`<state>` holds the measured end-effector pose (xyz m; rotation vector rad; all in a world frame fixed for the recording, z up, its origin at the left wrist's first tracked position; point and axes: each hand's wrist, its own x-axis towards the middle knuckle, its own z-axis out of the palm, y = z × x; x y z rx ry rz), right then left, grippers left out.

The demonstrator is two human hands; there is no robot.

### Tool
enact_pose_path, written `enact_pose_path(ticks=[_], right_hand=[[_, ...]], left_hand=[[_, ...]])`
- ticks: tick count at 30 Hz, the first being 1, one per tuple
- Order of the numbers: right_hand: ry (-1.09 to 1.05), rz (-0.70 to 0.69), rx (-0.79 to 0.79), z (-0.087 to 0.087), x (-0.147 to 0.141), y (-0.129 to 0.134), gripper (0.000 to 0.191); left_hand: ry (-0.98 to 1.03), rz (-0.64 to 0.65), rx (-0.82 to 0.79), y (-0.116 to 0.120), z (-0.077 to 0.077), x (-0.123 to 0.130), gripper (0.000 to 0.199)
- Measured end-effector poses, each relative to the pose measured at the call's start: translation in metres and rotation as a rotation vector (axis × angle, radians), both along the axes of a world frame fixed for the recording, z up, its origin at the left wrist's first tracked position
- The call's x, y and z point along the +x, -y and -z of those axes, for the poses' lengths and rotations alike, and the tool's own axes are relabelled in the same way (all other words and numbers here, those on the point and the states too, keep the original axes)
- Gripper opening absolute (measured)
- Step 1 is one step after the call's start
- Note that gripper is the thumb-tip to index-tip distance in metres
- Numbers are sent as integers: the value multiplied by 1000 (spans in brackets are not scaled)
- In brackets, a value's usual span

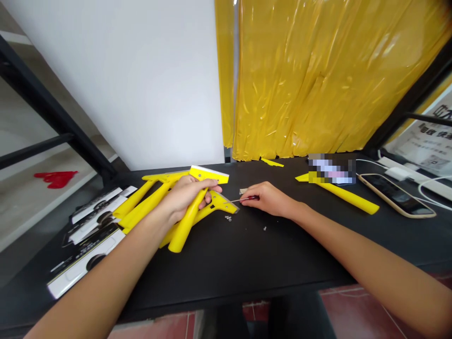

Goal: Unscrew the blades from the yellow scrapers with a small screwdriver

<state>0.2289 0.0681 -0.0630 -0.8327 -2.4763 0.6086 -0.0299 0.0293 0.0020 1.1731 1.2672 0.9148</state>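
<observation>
My left hand is closed around a yellow scraper, whose wide head with a pale edge points up and away. Under that hand lies another yellow scraper on the black table. A small screwdriver with a dark red handle is pinched in my right hand; its thin shaft points left, over the head of the lower scraper. Whether the tip touches a screw is too small to tell. Several small screws lie just below that head, and one more screw lies farther right.
More yellow scrapers and boxed packages are at the left of the black table. At the right are a yellow handle, a phone and white cables. A white panel and yellow plastic sheeting stand behind.
</observation>
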Motion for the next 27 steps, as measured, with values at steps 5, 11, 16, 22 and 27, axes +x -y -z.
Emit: enact_pose_path(ticks=[5, 11, 16, 22, 27], right_hand=[[18, 46, -5, 2, 0, 1, 17], [-87, 97, -18, -16, 6, 4, 17], [-424, 227, -202, -33, 13, 5, 26], [-703, 281, -584, -30, 7, 9, 34], [-761, 307, -610, -31, 3, 16, 30]], left_hand=[[104, -46, 16, -5, -14, -19, 23], [111, -19, 2, 1, -14, -13, 22], [35, 102, -16, 14, -2, 15, 29], [62, 65, -100, 16, 8, 57, 19], [146, 48, -100, 10, 20, 67, 16]])
